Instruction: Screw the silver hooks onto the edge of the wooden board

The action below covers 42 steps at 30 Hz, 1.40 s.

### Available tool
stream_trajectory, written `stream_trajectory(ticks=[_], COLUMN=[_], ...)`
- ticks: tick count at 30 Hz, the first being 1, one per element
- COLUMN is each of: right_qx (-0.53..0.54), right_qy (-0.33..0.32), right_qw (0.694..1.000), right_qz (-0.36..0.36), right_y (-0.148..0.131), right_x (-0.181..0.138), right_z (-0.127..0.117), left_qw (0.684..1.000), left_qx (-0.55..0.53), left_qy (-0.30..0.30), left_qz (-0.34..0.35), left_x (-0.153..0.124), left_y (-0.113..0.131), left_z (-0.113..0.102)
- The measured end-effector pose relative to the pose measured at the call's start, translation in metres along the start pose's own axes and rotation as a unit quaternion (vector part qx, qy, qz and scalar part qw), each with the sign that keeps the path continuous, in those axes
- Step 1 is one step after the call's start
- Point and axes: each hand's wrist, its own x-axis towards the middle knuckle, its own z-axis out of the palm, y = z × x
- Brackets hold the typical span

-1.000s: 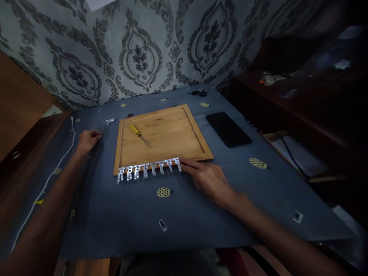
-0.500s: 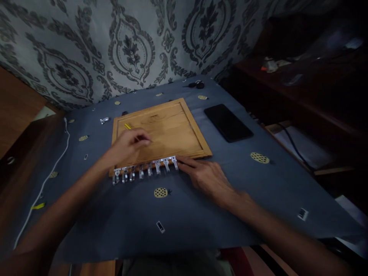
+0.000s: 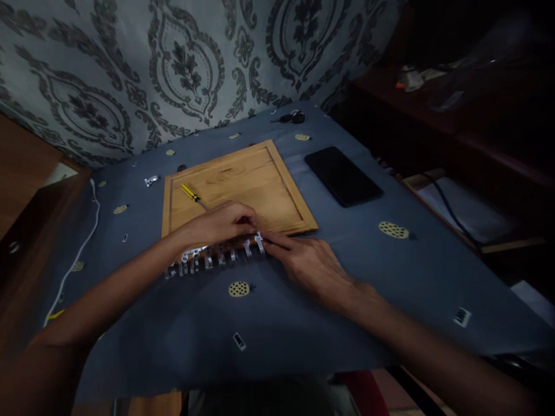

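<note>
A wooden board (image 3: 243, 185) with a raised rim lies on a blue patterned cloth (image 3: 303, 300). Along its near edge sits a metal rack with several hooks (image 3: 208, 260). My left hand (image 3: 223, 222) rests over the right part of the rack, fingers curled together as if pinching something I cannot make out. My right hand (image 3: 306, 263) lies flat beside it, fingertips touching the rack's right end. A small yellow-handled screwdriver (image 3: 193, 195) lies on the board's left side.
A black phone (image 3: 342, 176) lies right of the board. A small metal bracket (image 3: 151, 181) and a white cable (image 3: 82, 242) are at the left. Dark keys (image 3: 291, 118) lie near the patterned wall. A dark shelf stands at the right.
My left hand came from the cloth at the far left, passed over the screwdriver, and now sits at the rack's right part. My right hand stayed at the rack's end.
</note>
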Motion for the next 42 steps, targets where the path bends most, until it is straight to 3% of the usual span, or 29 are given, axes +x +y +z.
stream_trajectory(ticks=[12, 33, 35, 38, 42], right_qx=[0.019, 0.015, 0.007, 0.003, 0.003], right_qy=[0.005, 0.001, -0.001, -0.002, -0.002], right_qw=[1.0, 1.0, 1.0, 1.0, 1.0], right_qz=[0.001, 0.01, 0.01, 0.012, 0.008], right_y=[0.001, 0.0, -0.001, -0.001, -0.001], right_x=[0.0, 0.001, 0.001, 0.001, 0.0], right_z=[0.001, 0.001, 0.001, 0.0, 0.002], left_qw=[0.996, 0.999, 0.999, 0.997, 0.982], left_qx=[0.074, -0.025, -0.042, -0.033, 0.068], left_qy=[-0.007, -0.036, -0.014, 0.067, 0.169], left_qz=[-0.04, -0.013, -0.007, 0.005, -0.058], left_x=[0.001, 0.008, 0.003, -0.012, -0.039], left_y=[0.011, -0.002, -0.003, -0.008, -0.027], left_z=[0.001, -0.001, -0.003, -0.013, -0.032])
